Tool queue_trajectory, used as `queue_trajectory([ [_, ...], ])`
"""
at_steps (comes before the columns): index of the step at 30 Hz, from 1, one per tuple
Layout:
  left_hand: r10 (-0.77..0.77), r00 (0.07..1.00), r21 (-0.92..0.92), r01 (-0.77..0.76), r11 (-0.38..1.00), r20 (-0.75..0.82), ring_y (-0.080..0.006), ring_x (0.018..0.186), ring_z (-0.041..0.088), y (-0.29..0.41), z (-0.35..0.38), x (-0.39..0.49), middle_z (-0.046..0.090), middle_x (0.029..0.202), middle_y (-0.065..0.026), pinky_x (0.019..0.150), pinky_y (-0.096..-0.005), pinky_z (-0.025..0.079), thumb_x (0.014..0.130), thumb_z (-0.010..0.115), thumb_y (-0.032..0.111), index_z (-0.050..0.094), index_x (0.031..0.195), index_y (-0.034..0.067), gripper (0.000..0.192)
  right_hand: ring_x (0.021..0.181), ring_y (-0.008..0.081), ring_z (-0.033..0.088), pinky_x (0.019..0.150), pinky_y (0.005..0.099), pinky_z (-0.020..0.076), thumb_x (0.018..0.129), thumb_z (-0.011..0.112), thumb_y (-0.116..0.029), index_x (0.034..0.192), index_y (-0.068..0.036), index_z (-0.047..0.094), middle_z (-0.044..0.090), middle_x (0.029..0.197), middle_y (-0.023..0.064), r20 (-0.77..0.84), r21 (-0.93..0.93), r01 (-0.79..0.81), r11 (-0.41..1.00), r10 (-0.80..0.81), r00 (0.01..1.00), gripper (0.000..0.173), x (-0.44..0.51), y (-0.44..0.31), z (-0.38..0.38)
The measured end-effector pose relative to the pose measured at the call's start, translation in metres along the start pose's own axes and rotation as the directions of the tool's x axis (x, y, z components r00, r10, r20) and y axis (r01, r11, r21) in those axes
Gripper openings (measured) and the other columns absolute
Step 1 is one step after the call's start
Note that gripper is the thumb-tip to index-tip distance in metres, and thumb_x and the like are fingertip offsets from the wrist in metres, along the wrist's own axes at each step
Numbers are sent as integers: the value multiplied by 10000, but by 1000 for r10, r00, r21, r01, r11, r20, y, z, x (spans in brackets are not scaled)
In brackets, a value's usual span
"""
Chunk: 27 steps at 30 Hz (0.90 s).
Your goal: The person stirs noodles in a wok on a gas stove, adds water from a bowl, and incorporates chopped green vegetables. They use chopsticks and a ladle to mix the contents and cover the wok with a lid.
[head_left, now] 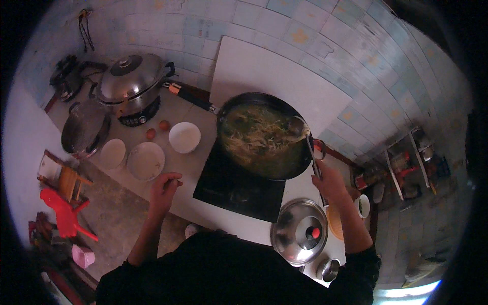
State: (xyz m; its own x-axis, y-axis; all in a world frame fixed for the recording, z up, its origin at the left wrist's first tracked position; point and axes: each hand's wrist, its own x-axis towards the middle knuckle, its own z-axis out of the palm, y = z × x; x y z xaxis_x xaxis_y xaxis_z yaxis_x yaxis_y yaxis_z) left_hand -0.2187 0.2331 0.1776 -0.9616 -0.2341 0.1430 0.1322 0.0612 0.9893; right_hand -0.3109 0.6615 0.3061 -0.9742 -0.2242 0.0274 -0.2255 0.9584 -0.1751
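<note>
A dark pan (263,164) with a long black-and-copper handle sits on the black induction cooktop (240,194). It holds broth with pale noodle-like strands and green bits (255,133). My right hand (329,181) grips the metal handle of a ladle (313,154). The ladle's head is at the pan's right side, with pale strands caught on it at the rim. My left hand (164,190) hovers near the counter's front edge, just below a patterned white bowl (146,161). Its fingers are loosely curled, with nothing visible in them.
Two more white bowls (185,137) and two brown eggs (151,133) stand left of the pan. Behind them are a lidded steel pot (131,82) and an empty metal pan (84,127). A steel lid (299,232) lies right of the cooktop, near a small metal bowl (328,270).
</note>
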Motion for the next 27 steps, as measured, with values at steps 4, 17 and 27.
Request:
queue_trajectory([
  [4,-17,1000,2,17,1000,-14,-188,879,583,-1,-4,-1,552,1001,-92,814,-321,486,864,449,-9,559,987,-9,165,576,179,600,540,342,472,743,621,-170,1228,-18,453,601,658,134,108,-44,-4,999,8,994,535,4,-2,6],
  [17,-100,992,-20,98,995,-78,-176,875,581,7,-15,-8,561,997,-89,821,-310,477,857,464,-4,562,995,-9,169,392,120,487,338,243,392,832,571,-184,1198,31,463,570,643,87,459,826,-427,369,1,889,438,48,-66,2],
  [27,-108,987,-27,106,994,-118,-187,901,576,1,-30,-19,558,1016,-91,824,-312,474,853,456,-9,560,997,-9,177,437,129,478,358,233,373,843,558,-201,1089,31,512,577,697,129,526,809,-554,-196,-178,832,342,71,-70,24],
])
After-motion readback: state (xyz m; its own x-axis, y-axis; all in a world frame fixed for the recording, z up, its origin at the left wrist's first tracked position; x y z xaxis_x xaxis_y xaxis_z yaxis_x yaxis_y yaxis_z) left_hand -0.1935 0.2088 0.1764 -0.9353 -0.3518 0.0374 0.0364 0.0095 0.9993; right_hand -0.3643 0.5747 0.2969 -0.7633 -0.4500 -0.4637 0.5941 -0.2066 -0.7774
